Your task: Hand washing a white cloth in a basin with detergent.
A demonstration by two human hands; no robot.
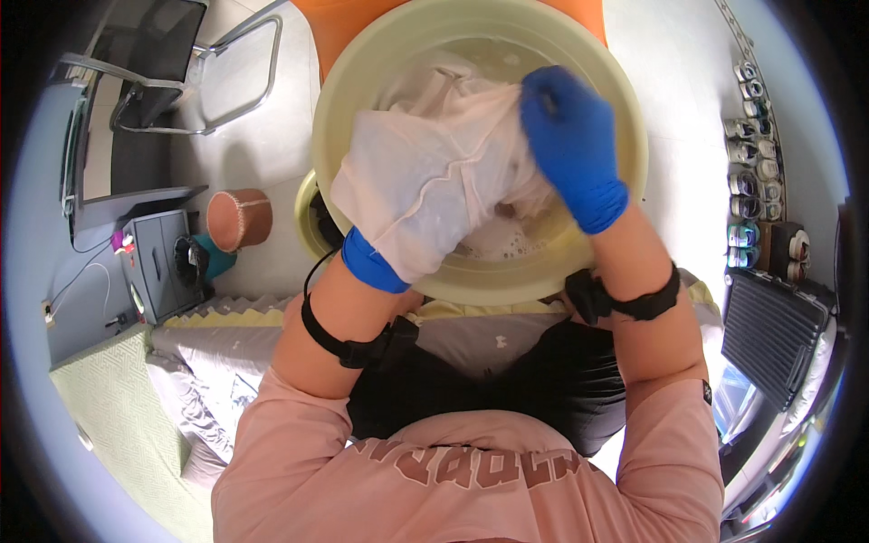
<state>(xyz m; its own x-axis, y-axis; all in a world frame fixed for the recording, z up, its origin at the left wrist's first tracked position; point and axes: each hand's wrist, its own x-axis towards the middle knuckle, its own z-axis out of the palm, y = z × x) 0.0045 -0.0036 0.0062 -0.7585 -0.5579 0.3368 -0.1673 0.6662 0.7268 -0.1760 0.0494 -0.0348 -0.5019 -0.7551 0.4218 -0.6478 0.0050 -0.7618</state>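
A wet white cloth [434,167], perhaps a garment, is bunched over a large pale yellow-green basin [625,172]. My left hand [373,262], in a blue glove, is draped by the cloth so that only the cuff shows and its fingers are hidden. On the cloth's right side my right hand [572,140], also gloved in blue, is closed in a fist with the fabric at its fingers; the glove is slightly blurred. Water with suds [507,242] shows in the basin below the cloth.
An orange support [337,27] shows behind the basin. At left are a smaller yellow-green basin [312,240], a brown basket [239,220], a grey cabinet [156,262] and a metal-framed chair [272,68]. Several shoes [744,181] line the right wall near a black ribbed case [774,330].
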